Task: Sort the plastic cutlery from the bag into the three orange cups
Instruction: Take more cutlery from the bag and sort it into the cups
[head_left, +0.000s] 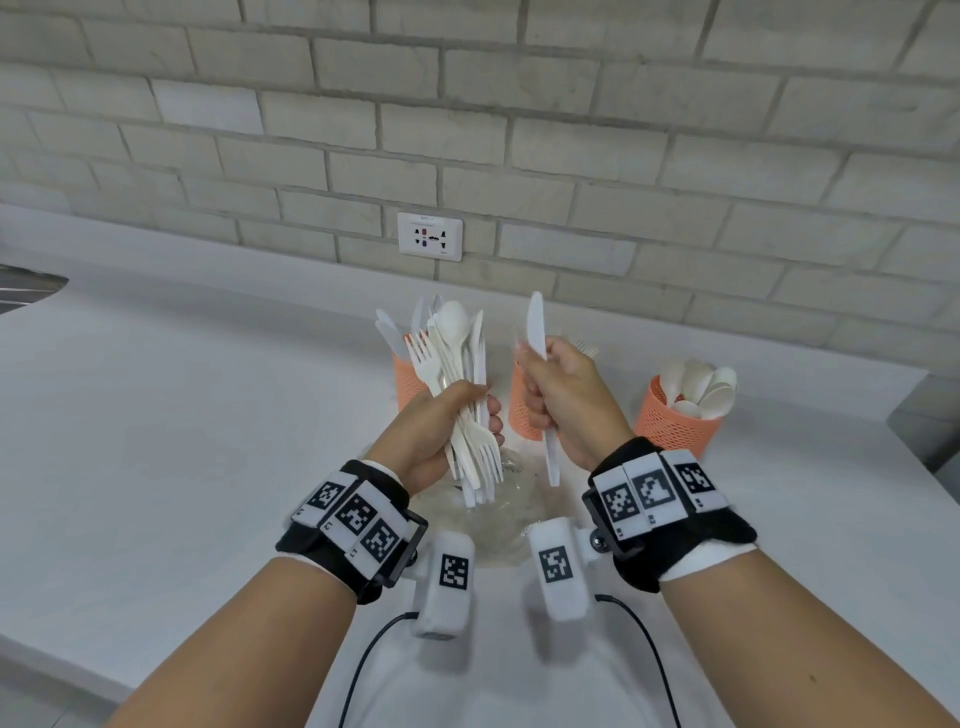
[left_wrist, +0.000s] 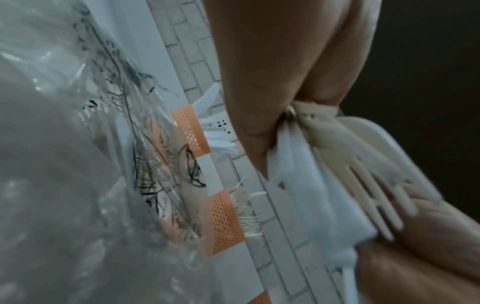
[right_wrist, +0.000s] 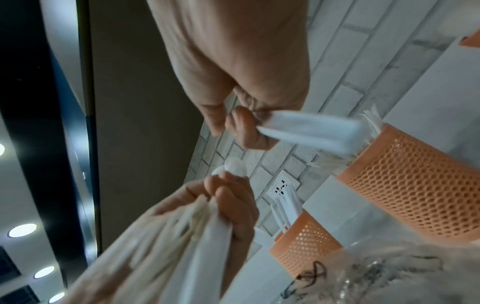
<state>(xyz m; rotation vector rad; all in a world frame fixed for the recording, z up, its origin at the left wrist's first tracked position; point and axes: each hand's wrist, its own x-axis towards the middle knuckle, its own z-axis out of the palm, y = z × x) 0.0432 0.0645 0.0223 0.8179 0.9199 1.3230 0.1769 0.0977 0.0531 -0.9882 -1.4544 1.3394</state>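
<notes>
A mixed bundle of white and cream plastic cutlery (head_left: 460, 395) is standing roughly upright in the fist of the left hand (head_left: 436, 431), forks, knives and a spoon bowl fanning out above the fingers and fork tines and handles projecting below them. A single white plastic knife (head_left: 540, 358) is sitting upright in the curled fingers of the right hand (head_left: 566, 400), blade tip above the thumb, handle hanging below the palm. Three orange mesh cups are standing beyond the fingertips: the left cup (head_left: 408, 382) holding knives, the middle cup (head_left: 522, 408) holding forks, the right cup (head_left: 675, 421) holding spoons. The crumpled clear bag (head_left: 498, 514) is lying below both wrists.
</notes>
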